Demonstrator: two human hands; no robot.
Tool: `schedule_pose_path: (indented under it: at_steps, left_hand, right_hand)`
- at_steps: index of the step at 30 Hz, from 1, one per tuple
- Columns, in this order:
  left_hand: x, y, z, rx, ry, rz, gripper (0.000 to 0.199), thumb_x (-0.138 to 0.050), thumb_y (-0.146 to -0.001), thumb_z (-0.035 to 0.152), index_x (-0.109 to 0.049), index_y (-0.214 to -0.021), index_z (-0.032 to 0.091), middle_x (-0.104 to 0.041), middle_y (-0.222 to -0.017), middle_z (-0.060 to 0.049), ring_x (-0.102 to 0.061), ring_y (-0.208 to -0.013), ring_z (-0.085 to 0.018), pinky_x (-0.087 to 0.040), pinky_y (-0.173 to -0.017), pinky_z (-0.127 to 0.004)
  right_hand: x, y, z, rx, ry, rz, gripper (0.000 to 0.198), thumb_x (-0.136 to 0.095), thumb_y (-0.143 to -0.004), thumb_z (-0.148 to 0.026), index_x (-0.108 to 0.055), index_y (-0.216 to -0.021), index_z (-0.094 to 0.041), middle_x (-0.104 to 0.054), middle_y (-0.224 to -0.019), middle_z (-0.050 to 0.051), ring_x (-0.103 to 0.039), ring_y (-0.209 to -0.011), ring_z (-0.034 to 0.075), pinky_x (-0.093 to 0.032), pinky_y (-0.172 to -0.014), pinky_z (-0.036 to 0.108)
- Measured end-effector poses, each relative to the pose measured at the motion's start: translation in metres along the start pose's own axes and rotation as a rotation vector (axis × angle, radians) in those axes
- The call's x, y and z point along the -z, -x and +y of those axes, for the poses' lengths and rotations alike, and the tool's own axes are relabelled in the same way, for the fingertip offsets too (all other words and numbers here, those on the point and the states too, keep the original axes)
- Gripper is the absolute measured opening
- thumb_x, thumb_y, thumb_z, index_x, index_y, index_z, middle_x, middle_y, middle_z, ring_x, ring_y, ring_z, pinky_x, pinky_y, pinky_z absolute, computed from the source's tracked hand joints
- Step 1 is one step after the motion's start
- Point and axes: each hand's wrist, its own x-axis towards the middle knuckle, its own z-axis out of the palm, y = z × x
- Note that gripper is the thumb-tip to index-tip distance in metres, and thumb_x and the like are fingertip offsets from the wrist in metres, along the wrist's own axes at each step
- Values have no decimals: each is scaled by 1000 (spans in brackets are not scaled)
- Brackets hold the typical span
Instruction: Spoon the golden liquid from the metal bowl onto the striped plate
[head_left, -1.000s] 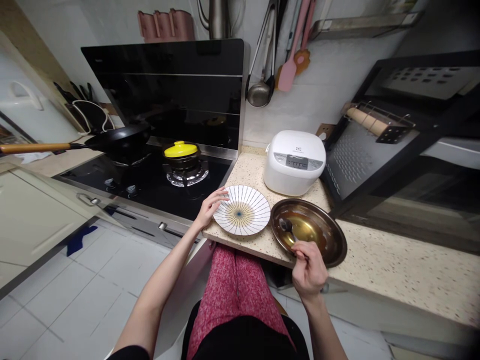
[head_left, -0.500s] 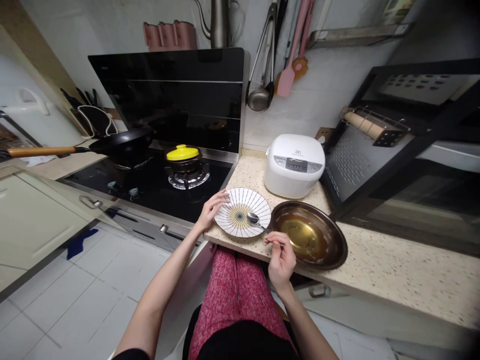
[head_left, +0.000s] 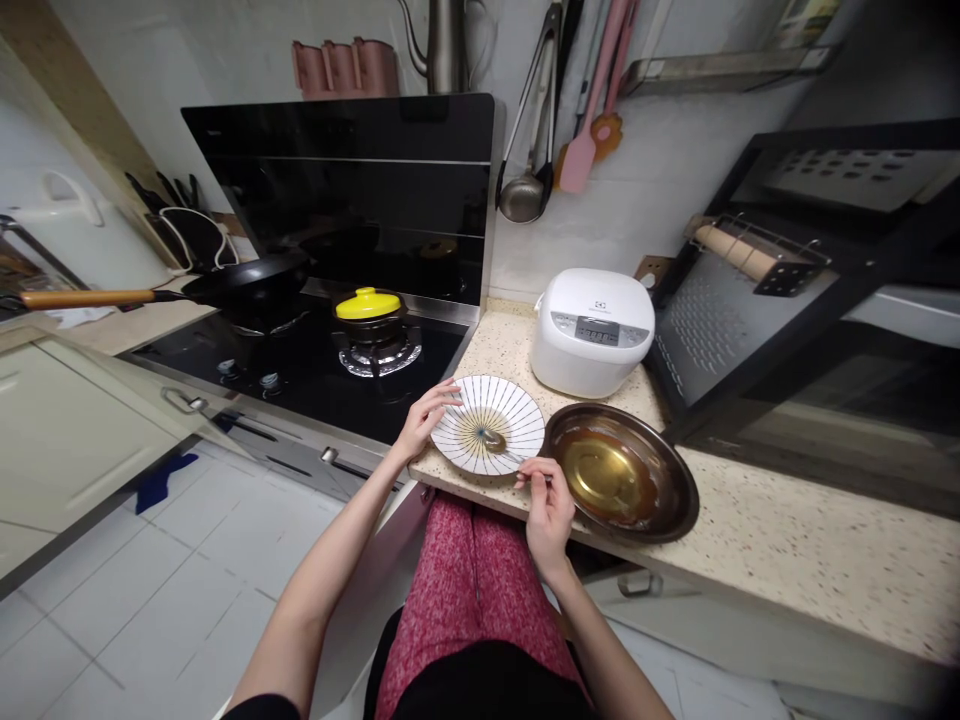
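Observation:
A white plate (head_left: 517, 410) with dark radiating lines sits at the counter's front edge. My left hand (head_left: 429, 418) holds its left rim, the fingers laid over the edge; the thumb is mostly hidden. Pinched in my right hand (head_left: 549, 510) is the handle of a metal spoon (head_left: 493, 440). The spoon's bowl is over the plate, just right of the centre, and looks touching or very close to its surface. Right beside the plate stands a wide metal basin (head_left: 679, 490) with yellowish liquid in it, close to my right hand.
Behind the basin is a white rice cooker (head_left: 592, 335). To the left, the black gas stove (head_left: 315, 385) carries a small pot with a yellow lid (head_left: 367, 304) and a wok (head_left: 251, 285) with a wooden handle. Utensils such as a pink spatula (head_left: 577, 163) hang on the wall.
My right hand has moved a little left, and the spoon's bowl has shifted left and down toward the plate's centre. My left hand keeps its place on the rim.

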Motion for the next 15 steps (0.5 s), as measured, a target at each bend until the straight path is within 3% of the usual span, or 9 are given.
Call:
schedule_pose_path:
  at_steps: [8,15]
  left_hand:
    - [0,1,0,-7,5,3,40,-54,-102,48,-81,-109,19,-70,-135,-16,-48,-147,-38,-33,-123,-61]
    - [0,0,-1,-19,12,-2,38,-54,-102,46,-81,-109,19,-70,-136,-16,-49,-147,-38,-34,-122,-62]
  right_hand:
    - [-4,2,0,-100,-183,26,26,-54,-103,-40,-63,-88,-21,-64,-87,2,-62,-70,15,-54,-61,28]
    - [-1,5,-3,-63,-231,59,24,-55,-103,-36,-64,-87,-21,-63,-86,3,-61,-72,15,-53,-60,27]
